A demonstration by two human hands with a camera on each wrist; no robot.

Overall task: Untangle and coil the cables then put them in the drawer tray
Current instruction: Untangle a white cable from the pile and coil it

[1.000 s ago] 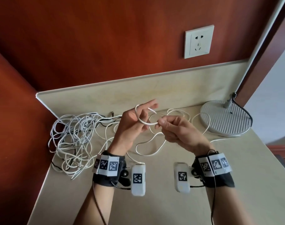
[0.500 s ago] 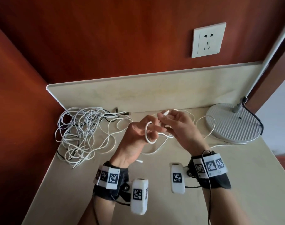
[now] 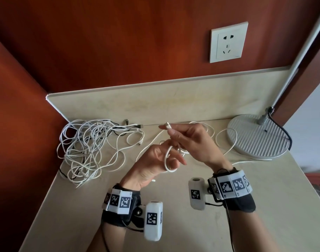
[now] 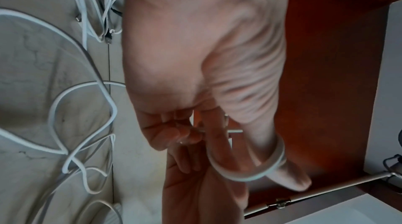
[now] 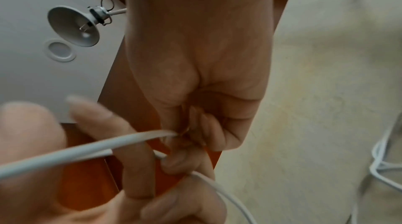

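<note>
White cable (image 3: 169,161) hangs in a small loop around the fingers of the left hand (image 3: 152,167), which serve as a form to wind on; whether they clamp it I cannot tell, since the wrist view shows the loop only circling the fingers. At one o'clock from it, the right hand (image 3: 190,140) pinches the same cable just behind its plug (image 3: 168,124), probably to keep the free end clear and feed the next turn. Most of the cables remain a tangled heap (image 3: 86,148) at nine o'clock on the counter (image 3: 246,206), with loose strands trailing toward the lamp base (image 3: 255,137) at three o'clock. No drawer tray is in view, so stowing looks far off.
</note>
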